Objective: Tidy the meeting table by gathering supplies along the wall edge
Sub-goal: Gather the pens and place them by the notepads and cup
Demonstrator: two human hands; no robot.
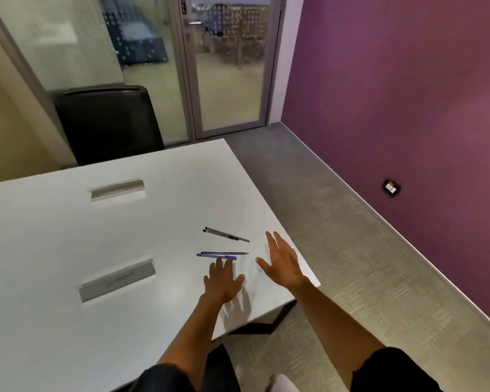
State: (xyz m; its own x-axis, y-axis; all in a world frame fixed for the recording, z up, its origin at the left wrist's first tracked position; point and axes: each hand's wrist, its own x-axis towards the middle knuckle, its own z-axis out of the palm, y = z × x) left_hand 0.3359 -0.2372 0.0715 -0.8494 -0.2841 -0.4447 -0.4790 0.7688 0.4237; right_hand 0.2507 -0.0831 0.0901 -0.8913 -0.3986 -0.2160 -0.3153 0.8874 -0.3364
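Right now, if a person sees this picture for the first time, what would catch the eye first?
Probably the two open bare hands over the white rectangular table: the left hand touches the blue plastic pen, and the right hand is near the table's right edge. Next, the pair of thin black pens beyond them, and the purple wall at right.

Soft, even indoor light leaves the white table (68,250) bright and slightly washed out. A faint shadow lies under the left hand (222,281). Wide-angle bending curves the edges, and the far glass door (229,80) looks hazy and blurred.
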